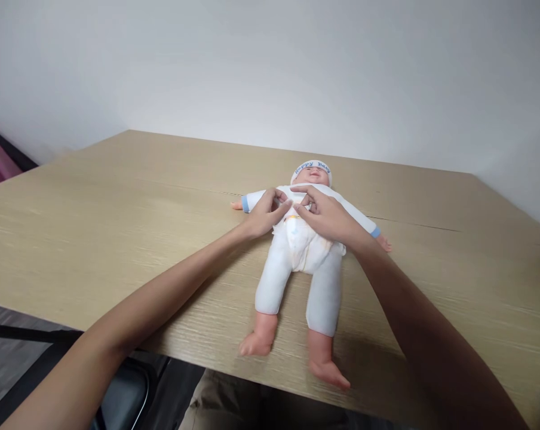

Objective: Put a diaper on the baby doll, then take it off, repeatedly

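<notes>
A baby doll [270,280] lies on its back, its bare feet toward me. It wears a white suit with blue cuffs and a white cap with blue lettering. Around its hips is a white diaper [303,248], its upper edge marked with yellow. My left hand [269,210] is at the left of the doll's belly, thumb and fingers curled close together; what they hold, if anything, is hidden. Over the right of the belly is my right hand [326,214], its index finger stretched across the chest and its thumb apart, near the top of the diaper.
The doll rests on a wide light wooden table [140,227] against a white wall [234,71]. Below the near edge are a dark chair [126,391] and my trousered legs [225,403]. Something pink and black [1,155] shows at far left.
</notes>
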`<action>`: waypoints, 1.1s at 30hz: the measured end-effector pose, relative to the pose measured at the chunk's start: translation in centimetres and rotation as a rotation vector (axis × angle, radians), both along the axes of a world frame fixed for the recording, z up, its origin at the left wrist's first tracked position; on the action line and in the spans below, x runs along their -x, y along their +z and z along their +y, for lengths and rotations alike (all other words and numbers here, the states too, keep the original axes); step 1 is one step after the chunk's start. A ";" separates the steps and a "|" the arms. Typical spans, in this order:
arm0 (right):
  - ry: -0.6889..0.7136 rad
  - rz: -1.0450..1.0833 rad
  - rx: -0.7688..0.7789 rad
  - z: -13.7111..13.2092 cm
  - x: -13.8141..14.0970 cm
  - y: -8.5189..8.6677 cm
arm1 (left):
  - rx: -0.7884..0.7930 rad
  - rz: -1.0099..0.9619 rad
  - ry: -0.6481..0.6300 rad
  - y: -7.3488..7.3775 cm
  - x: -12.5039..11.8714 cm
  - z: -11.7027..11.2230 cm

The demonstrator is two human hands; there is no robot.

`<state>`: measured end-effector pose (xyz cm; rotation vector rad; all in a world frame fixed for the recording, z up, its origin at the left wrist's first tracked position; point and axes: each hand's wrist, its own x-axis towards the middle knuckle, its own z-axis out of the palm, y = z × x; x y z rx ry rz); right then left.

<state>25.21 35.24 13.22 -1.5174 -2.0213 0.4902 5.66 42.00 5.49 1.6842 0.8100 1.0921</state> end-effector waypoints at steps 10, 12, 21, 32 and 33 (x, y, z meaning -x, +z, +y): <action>-0.005 -0.010 -0.167 0.5 -0.1 -0.9 | -0.081 0.091 0.068 -0.5 0.0 0.1; -0.052 -0.035 -0.276 -0.6 0.0 -0.6 | -0.149 0.117 0.201 0.1 0.2 -1.1; 0.272 -0.130 -0.177 -13.8 -0.1 -1.4 | -0.638 0.408 -0.243 3.9 4.2 -11.7; -0.101 -0.256 -0.173 -12.4 -1.8 -5.4 | -0.213 0.482 -0.185 1.3 4.2 -10.8; -0.111 -0.257 -0.177 -12.4 -1.5 -5.5 | -0.213 0.495 -0.163 1.1 3.8 -10.7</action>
